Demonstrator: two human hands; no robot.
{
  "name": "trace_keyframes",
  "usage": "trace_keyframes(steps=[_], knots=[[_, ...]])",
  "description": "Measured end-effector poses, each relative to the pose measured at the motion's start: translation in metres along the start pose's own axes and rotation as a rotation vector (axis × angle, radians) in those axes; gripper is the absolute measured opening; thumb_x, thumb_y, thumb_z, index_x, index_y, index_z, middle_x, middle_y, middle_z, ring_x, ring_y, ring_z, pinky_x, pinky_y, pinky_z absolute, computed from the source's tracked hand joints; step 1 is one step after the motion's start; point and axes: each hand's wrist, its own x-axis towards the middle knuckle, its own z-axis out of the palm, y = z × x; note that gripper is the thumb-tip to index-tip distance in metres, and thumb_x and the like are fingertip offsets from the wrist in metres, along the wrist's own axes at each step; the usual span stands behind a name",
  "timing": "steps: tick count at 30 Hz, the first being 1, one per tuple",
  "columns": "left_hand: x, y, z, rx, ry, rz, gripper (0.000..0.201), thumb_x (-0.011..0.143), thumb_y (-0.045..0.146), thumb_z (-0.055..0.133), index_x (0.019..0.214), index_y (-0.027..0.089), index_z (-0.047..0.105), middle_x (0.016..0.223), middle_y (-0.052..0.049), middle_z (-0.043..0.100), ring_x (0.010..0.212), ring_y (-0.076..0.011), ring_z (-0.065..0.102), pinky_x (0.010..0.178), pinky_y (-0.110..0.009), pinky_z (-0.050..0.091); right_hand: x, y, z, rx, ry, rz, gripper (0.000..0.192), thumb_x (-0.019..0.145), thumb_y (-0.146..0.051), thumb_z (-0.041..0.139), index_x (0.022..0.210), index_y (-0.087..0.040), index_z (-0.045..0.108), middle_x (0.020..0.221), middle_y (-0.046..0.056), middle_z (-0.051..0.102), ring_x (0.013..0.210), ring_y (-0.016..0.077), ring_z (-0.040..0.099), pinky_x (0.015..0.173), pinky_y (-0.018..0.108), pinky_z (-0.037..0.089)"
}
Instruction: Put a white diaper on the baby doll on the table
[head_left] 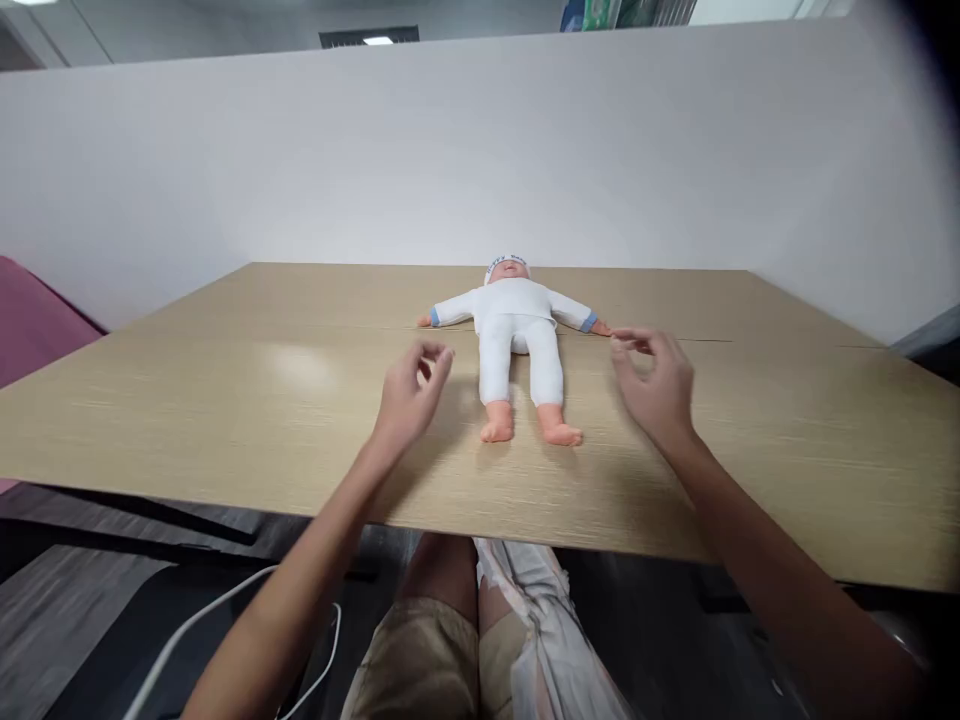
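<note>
Bright overhead light, warped edges

An office setting is suggested. A wide desk (pixel 225 400) with a pale wood-grain laminate top is seen under both hands, and beyond the hands a plain white partition panel (pixel 450 150) is set along its far edge, as in a cubicle. Above the panel, a suspended ceiling with a recessed light fixture (pixel 377 40) is visible, and farther to the right of the right hand (pixel 656 385) the tops of what may be shelved packages (pixel 607 12) can be made out. Below the desk, grey wood-look flooring (pixel 67 600) is shown, with a white cable (pixel 217 610) trailing near the left hand's (pixel 411 388) forearm. A pink upholstered seat (pixel 30 320) is placed well off to the left.
</note>
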Motion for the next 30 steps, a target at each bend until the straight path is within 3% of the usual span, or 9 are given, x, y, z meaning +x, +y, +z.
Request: trace_keyframes(steps=[3,6,8,10,15,18,21,25,30], knots=[[-0.102,0.027,-0.009,-0.005,-0.163,0.079,0.046,0.114,0.064,0.045,0.087,0.033,0.065,0.088,-0.011,0.074,0.088,-0.031,0.067,0.088,-0.058,0.055,-0.072,-0.043,-0.053,0.055,0.099,-0.113,0.019,0.108,-0.036,0.057,0.092,-0.031,0.065,0.09,0.009,0.074,0.087,0.0324,0.073,0.086,0.056,0.061],[-0.198,0.019,0.0,0.009,-0.682,0.209,0.054,0.102,0.077,0.045,0.069,0.035,0.054,0.065,-0.011,0.062,0.066,-0.0316,0.055,0.073,-0.062,0.045,-0.157,-0.05,-0.086,0.196,-0.041,-0.407,0.014,0.093,-0.024,0.064,0.083,-0.033,0.06,0.066,0.0,0.065,0.058,0.0293,0.063,0.055,0.05,0.051],[-0.243,0.007,0.013,-0.023,-0.841,0.079,0.054,0.109,0.069,0.047,0.071,0.031,0.049,0.073,-0.011,0.067,0.078,-0.033,0.062,0.08,-0.062,0.048,-0.206,-0.041,-0.091,0.235,-0.241,-0.425,0.013,0.093,-0.026,0.064,0.083,-0.031,0.058,0.065,-0.001,0.065,0.053,0.0265,0.062,0.051,0.047,0.052],[-0.273,-0.005,0.027,-0.097,-0.799,-0.134,0.051,0.116,0.065,0.044,0.08,0.03,0.051,0.086,-0.01,0.073,0.092,-0.0327,0.069,0.093,-0.061,0.051,-0.247,-0.027,-0.088,0.205,-0.368,-0.28,0.017,0.098,-0.02,0.065,0.085,-0.029,0.059,0.068,-0.002,0.066,0.057,0.0236,0.066,0.056,0.044,0.058],[-0.3,-0.025,0.053,-0.113,-0.681,-0.338,0.053,0.115,0.075,0.048,0.088,0.029,0.057,0.1,-0.011,0.078,0.103,-0.0341,0.073,0.1,-0.055,0.051,-0.322,0.008,-0.066,0.17,-0.487,0.189,0.033,0.113,-0.055,0.058,0.094,-0.031,0.071,0.085,0.003,0.077,0.072,0.0261,0.076,0.064,0.042,0.06],[-0.304,-0.03,0.066,-0.01,-0.691,-0.361,0.057,0.114,0.077,0.045,0.095,0.026,0.064,0.108,-0.013,0.082,0.111,-0.0349,0.076,0.101,-0.049,0.052,-0.353,0.021,-0.057,0.149,-0.568,0.511,0.068,0.102,-0.089,0.05,0.098,-0.026,0.073,0.098,0.01,0.081,0.091,0.0298,0.08,0.085,0.044,0.063],[-0.307,-0.031,0.08,0.087,-0.755,-0.405,0.063,0.113,0.078,0.041,0.108,0.023,0.071,0.119,-0.014,0.085,0.119,-0.0388,0.079,0.104,-0.047,0.053,-0.369,0.021,-0.051,0.155,-0.718,0.759,0.092,0.088,-0.105,0.04,0.106,-0.021,0.073,0.109,0.014,0.082,0.107,0.0327,0.079,0.099,0.044,0.059],[-0.311,-0.033,0.098,0.11,-0.841,-0.48,0.069,0.11,0.082,0.037,0.117,0.022,0.071,0.126,-0.018,0.085,0.122,-0.0424,0.08,0.103,-0.048,0.055,-0.371,0.009,-0.044,0.181,-0.779,0.846,0.1,0.083,-0.109,0.037,0.111,-0.02,0.072,0.114,0.015,0.082,0.11,0.0338,0.078,0.101,0.043,0.056],[-0.311,-0.038,0.115,0.056,-0.849,-0.494,0.069,0.107,0.084,0.037,0.11,0.022,0.068,0.118,-0.016,0.084,0.116,-0.038,0.081,0.103,-0.044,0.056,-0.365,0.001,-0.033,0.244,-0.781,0.851,0.106,0.069,-0.116,0.046,0.102,-0.018,0.071,0.109,0.013,0.08,0.109,0.0319,0.074,0.1,0.039,0.053]])
